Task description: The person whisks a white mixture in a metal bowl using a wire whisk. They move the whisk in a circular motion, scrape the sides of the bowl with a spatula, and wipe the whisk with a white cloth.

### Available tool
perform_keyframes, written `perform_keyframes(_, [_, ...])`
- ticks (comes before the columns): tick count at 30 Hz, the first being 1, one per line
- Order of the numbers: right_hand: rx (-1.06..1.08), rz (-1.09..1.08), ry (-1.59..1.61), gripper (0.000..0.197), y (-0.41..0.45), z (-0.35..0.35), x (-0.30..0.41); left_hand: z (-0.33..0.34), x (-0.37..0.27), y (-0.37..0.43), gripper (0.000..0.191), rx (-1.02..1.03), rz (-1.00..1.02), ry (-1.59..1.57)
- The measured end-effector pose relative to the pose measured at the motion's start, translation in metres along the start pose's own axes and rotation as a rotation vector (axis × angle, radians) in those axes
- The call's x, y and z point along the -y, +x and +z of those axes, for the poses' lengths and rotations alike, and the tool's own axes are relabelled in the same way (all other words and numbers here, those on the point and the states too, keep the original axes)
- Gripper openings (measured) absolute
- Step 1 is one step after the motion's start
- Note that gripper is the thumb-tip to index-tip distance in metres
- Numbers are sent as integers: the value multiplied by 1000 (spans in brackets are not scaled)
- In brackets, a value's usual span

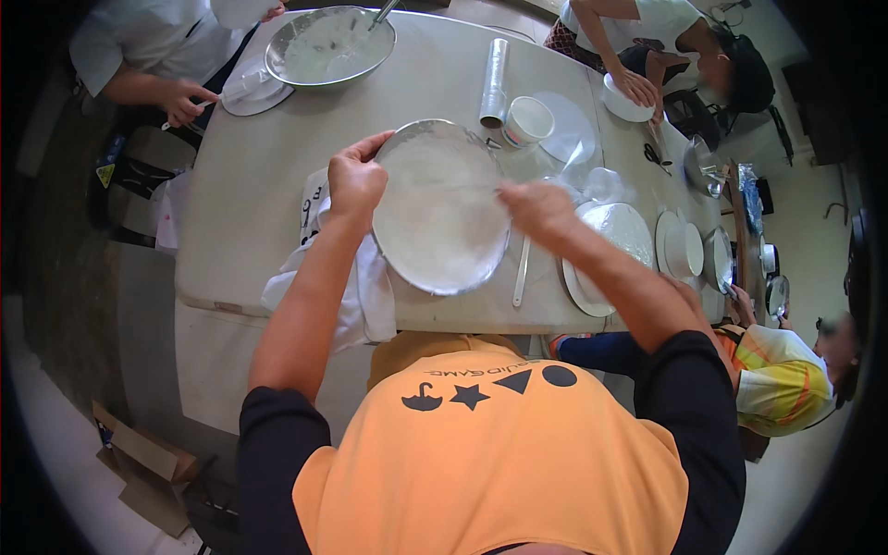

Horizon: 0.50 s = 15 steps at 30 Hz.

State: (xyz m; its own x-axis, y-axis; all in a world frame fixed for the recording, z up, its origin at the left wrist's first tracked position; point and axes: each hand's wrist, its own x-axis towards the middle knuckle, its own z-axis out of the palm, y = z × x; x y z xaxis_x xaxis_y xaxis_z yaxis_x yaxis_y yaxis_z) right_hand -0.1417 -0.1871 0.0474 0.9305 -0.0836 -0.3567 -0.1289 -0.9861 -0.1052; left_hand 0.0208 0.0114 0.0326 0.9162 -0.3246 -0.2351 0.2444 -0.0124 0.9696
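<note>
A metal mixing bowl (495, 269) with a smooth white mixture (444, 222) inside stands before me, tilted towards me. My left hand (357, 173) grips its rim at the upper left. Blurred by motion, my right hand (538, 208) is curled at the bowl's right rim. A faint blurred streak runs from it over the mixture, but whatever it may hold is not clear. Below that hand a white-handled utensil (520, 274) lies on the table. A white cloth (368, 288) with dark lettering is bunched left of the bowl, partly behind my left forearm.
Beyond the bowl are a plastic-wrap roll (494, 83), a white tub (528, 121) and a clear disc (569, 128). A plastic-covered round cake form (617, 243) stands right. Scissors (655, 158) lie farther off. A large mixing bowl (330, 82) is at the far left. Several people work around the table.
</note>
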Motion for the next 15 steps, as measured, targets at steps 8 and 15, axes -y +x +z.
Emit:
perform_keyframes(8, [25, 9, 127, 17, 10, -10, 27, -6, -1, -4, 57, 0, -52, -9])
perform_keyframes(15, [68, -35, 81, 10, -6, 7, 35, -11, 5, 5, 51, -63, -13, -33])
